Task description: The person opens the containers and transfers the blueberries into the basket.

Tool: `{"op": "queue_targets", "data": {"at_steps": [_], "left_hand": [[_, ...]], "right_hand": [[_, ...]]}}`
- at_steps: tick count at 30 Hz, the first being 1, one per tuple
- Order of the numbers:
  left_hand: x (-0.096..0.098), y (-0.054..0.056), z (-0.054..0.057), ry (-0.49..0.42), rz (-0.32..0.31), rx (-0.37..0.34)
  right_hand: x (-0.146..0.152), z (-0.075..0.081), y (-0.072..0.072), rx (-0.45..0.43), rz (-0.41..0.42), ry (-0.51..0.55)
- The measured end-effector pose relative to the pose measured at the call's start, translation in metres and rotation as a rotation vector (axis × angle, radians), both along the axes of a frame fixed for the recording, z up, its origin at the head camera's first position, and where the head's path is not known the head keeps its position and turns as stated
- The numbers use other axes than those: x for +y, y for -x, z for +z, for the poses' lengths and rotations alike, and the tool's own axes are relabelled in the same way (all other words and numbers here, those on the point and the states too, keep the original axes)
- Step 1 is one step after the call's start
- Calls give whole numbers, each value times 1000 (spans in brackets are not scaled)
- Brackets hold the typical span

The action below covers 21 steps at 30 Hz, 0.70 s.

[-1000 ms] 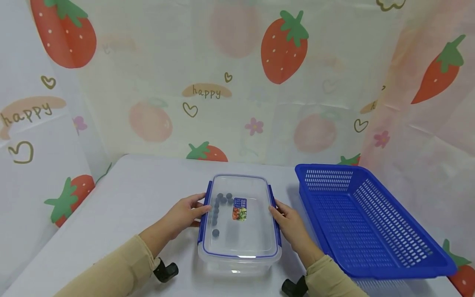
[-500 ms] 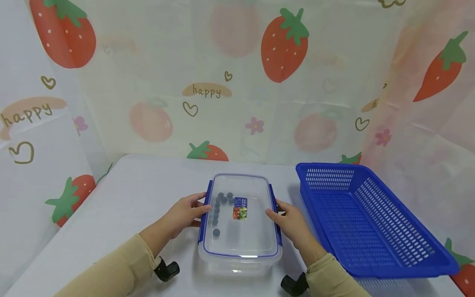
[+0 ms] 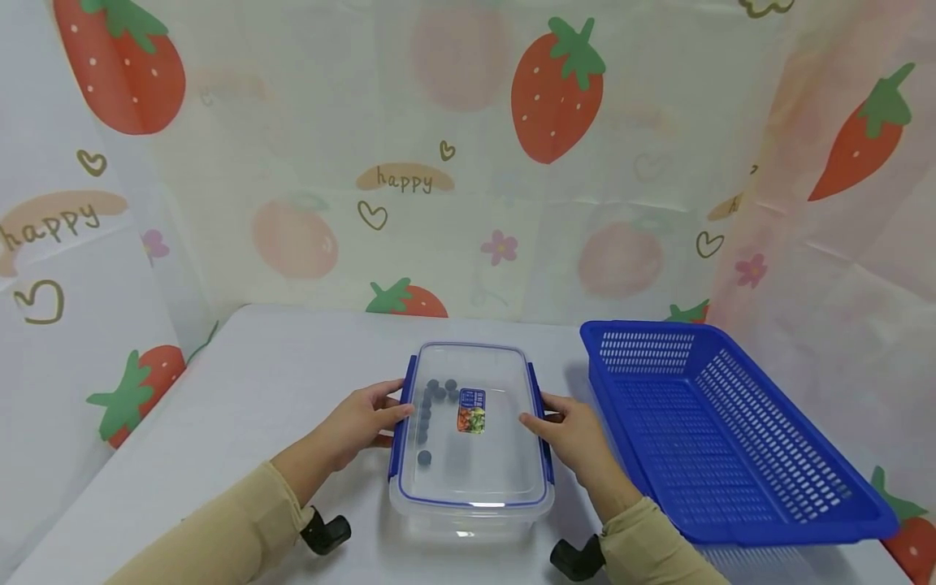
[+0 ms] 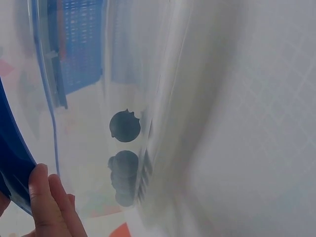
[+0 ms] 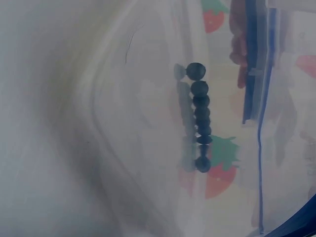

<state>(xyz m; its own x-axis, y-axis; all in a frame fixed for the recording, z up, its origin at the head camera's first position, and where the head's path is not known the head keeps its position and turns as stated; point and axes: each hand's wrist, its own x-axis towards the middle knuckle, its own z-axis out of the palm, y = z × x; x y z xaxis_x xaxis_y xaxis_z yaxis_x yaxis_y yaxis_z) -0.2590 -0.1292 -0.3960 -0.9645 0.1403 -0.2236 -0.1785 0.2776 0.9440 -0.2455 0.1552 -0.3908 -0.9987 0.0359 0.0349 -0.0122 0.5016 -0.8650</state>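
Note:
A clear plastic food storage box (image 3: 475, 471) with a lid on and blue side latches stands on the white table, between both hands. Several blueberries (image 3: 424, 458) lie inside along its left side and far left part; they also show through the wall in the left wrist view (image 4: 125, 126) and the right wrist view (image 5: 196, 71). My left hand (image 3: 358, 422) grips the box's left edge, thumb on top and fingers at the blue latch (image 4: 12, 153). On the right edge, my right hand (image 3: 581, 439) holds the box with its thumb over the lid, the other fingers partly hidden below.
A blue perforated plastic basket (image 3: 738, 455) stands to the right of the box, close to my right forearm. Black wrist mounts (image 3: 327, 532) stick out under both sleeves. A strawberry-patterned cloth (image 3: 468, 244) hangs behind the table (image 3: 292, 349).
My right thumb has slid inward from the box's right edge onto the lid. The left hand and the box have stayed in place.

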Motion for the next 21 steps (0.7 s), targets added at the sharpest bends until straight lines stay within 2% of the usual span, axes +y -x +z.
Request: {"op": "queue_targets", "data": {"at_steps": [6, 12, 21], "left_hand": [[-2, 1, -2, -5, -2, 2], [-3, 0, -4, -7, 3, -3], [-2, 0, -1, -22, -21, -6]], "right_hand": [[1, -3, 1, -27, -16, 21], [0, -7, 1, -56, -54, 108], [0, -8, 2, -24, -40, 123]]}}
